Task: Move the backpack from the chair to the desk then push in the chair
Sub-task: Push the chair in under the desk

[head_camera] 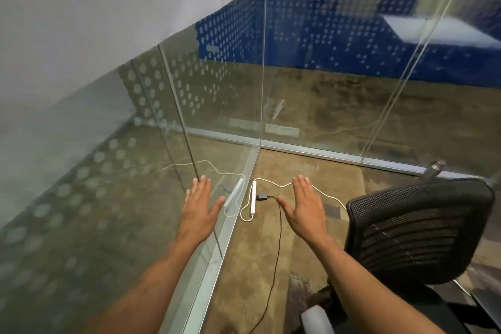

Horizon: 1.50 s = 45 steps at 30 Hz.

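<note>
A black mesh-backed office chair (417, 230) stands at the lower right, its back turned toward me and part of a grey armrest (317, 317) showing below. My left hand (199, 206) and my right hand (305, 207) are both stretched forward, palms down, fingers spread, holding nothing. They hover over the floor to the left of the chair, neither touching it. No backpack and no desk are in view.
Glass partition walls (260, 76) with dotted frosting meet in a corner straight ahead, on a metal floor rail (225, 238). A white power strip (253, 198) with a white cord and a black plug and cable lies on the brown carpet between my hands.
</note>
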### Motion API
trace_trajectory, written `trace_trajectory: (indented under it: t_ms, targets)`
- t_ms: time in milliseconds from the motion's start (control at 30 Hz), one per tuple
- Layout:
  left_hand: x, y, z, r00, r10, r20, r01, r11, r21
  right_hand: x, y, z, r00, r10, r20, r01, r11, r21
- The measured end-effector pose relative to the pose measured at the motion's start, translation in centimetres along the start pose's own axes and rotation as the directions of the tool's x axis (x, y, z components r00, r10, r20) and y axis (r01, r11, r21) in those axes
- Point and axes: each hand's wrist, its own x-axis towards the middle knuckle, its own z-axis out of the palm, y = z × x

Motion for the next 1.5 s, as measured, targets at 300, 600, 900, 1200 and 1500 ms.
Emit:
trace_trajectory:
  t_ms: [300,600,900,1200,1500]
  targets:
    - [10.7,1.5,2.0,0.994,0.093,0.060,-0.088,0.993,-0.078,7.9,0.4,0.5,0.989,0.094,-0.112,-0.098,0.995,-0.031]
    - [18.6,4.7,4.8,0.977,0.175,0.121,-0.156,0.976,-0.155,12.8,1.7,-0.6,0.954,0.217,-0.205,-0.223,0.975,-0.006]
    - [27.5,9.7,10.1,0.948,0.271,0.169,-0.240,0.954,-0.181,20.2,6.8,-2.7,0.914,0.299,-0.275,-0.306,0.952,0.017]
    - [36.3,19.2,17.3,0.876,0.407,0.259,-0.351,0.906,-0.237,27.3,15.5,-6.8,0.837,0.413,-0.358,-0.430,0.902,0.036]
    - [40.0,28.4,23.3,0.768,0.559,0.312,-0.474,0.825,-0.308,27.7,23.3,-11.4,0.721,0.542,-0.432,-0.589,0.808,0.030]
